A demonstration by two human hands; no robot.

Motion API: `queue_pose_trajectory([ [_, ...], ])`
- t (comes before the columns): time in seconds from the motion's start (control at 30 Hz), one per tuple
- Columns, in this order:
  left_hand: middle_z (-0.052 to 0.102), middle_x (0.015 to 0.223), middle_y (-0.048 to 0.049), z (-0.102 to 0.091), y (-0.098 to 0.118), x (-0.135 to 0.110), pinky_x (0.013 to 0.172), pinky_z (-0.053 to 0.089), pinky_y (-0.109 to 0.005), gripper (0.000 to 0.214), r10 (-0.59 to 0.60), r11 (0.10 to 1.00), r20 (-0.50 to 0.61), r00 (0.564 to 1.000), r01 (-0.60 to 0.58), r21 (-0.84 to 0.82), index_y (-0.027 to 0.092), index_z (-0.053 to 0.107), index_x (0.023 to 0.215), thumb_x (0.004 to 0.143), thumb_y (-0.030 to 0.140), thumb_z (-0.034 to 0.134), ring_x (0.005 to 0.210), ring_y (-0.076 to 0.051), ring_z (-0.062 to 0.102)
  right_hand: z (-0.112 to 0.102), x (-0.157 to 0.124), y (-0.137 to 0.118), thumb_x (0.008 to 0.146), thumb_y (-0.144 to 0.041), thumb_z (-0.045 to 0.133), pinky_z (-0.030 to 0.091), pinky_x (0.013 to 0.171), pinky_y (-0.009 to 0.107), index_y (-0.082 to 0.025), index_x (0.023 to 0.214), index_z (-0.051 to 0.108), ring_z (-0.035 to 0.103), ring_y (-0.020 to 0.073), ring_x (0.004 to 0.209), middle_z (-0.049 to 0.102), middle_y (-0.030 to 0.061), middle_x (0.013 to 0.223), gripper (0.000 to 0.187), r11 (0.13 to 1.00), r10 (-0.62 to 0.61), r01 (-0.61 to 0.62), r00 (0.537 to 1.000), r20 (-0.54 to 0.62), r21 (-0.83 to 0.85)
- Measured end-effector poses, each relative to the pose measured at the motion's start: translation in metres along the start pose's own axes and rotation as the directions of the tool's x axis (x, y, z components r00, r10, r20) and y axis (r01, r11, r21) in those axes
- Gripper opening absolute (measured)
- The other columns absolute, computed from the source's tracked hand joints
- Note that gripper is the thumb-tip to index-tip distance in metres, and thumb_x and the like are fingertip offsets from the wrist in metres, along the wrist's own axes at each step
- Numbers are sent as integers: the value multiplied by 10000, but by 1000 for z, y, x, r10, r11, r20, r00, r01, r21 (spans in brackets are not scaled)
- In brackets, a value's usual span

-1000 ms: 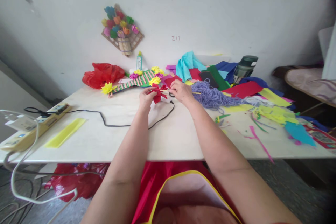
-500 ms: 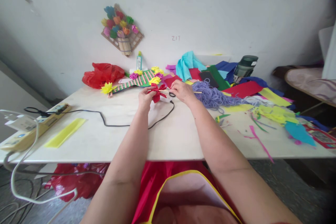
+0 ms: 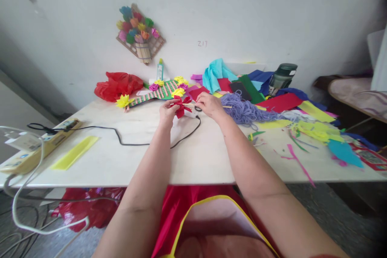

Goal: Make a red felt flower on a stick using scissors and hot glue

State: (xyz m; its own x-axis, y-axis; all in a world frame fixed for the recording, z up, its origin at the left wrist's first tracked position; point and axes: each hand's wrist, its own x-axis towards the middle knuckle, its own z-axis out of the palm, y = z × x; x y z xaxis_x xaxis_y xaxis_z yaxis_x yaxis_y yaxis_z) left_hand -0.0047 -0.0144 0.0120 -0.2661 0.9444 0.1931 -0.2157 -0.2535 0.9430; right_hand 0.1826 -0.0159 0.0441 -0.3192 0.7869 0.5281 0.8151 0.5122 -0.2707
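A red paper flower [image 3: 182,109] is pinched in the fingers of my left hand [image 3: 168,111], just above the table. From it a thin wooden stick [image 3: 227,107] runs to the right, passing under my right hand [image 3: 208,104], whose fingers are closed on it. The dark ring of a scissors-like handle [image 3: 198,109] shows between the hands; the rest of it is hidden. Behind my left hand lies a green panel with pink strips [image 3: 155,96], trimmed with yellow and purple paper flowers. A heap of purple yarn [image 3: 242,109] lies right of my right hand.
A black cable [image 3: 121,142] crosses the white table [image 3: 199,165] from a power strip [image 3: 45,145] at the left. Coloured paper sheets [image 3: 279,102], scraps and a dark green bottle [image 3: 283,76] crowd the right. A red plastic bag [image 3: 119,86] lies at the back left.
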Motion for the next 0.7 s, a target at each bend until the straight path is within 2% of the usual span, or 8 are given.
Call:
queue_pose_trajectory([
  [0.23,712,719,-46,0,0,0,638,557,-301,324,1,1000,-4,1000,-1,-11,150,706,795,475,207,706,675,-193,688,2,0,2,922,-250,594,422,732,290,-197,882,765,643,176,916,725,53,1086,183,1000,2,-2,1000,-1,5],
  [0.5,700,730,-47,-2,0,3,622,550,-311,355,-14,999,-61,998,11,-43,154,697,803,454,220,691,685,-195,674,0,0,17,897,-225,622,446,780,292,-196,852,746,654,181,936,733,55,1051,135,999,26,-23,998,-49,42],
  [0.57,695,741,-47,-3,-1,4,643,552,-321,360,-10,998,-60,998,7,-59,157,693,806,454,236,694,705,-197,671,1,0,22,909,-235,600,454,790,303,-197,871,744,652,194,954,729,69,1054,154,997,79,-77,994,-82,25],
  [0.7,676,735,-32,-5,-3,6,674,549,-333,368,-3,997,-60,998,-2,-78,166,683,809,457,269,708,732,-202,670,10,-1,35,930,-249,570,460,758,334,-174,884,744,668,237,949,722,126,1099,195,951,291,-300,951,-100,-80],
])
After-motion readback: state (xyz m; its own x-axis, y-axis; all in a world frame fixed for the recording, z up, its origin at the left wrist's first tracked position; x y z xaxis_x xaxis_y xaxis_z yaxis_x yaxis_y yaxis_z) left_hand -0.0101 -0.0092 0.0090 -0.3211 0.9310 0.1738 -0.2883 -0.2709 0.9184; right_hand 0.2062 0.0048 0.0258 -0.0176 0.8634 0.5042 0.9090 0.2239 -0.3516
